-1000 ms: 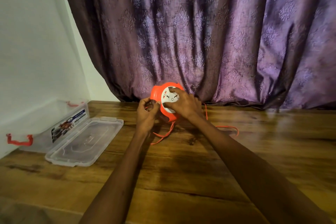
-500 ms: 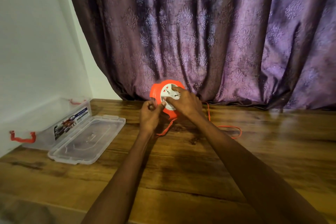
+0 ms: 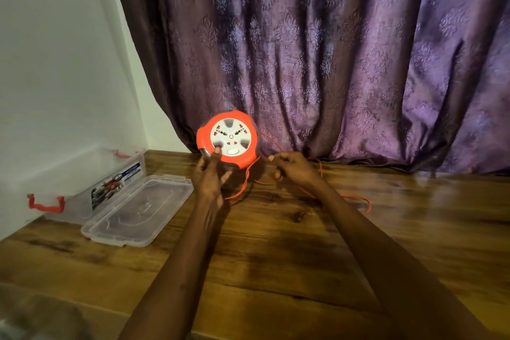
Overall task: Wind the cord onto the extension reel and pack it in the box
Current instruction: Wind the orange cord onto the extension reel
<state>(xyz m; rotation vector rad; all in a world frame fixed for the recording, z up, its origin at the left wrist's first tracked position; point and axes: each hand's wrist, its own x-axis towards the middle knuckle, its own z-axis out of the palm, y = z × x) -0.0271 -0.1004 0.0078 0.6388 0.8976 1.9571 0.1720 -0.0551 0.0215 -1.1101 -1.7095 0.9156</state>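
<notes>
Our left hand [image 3: 210, 176] has its fingers [image 3: 216, 152] gripping the round orange reel with the white socket face [image 3: 226, 139], upright above the wooden counter [image 3: 276, 270]. Our right hand [image 3: 293, 168] pinches the thin orange cord [image 3: 245, 178] just beside it. Winding is under way (slack trails rightward); next, feed another turn. The clear plastic box [image 3: 82, 188] waits left.

- Two bare forearms, no sleeves in view.
- Left hand [image 3: 211, 176] and right hand [image 3: 294, 170] bare: no gloves, rings, watch or bands visible.
</notes>
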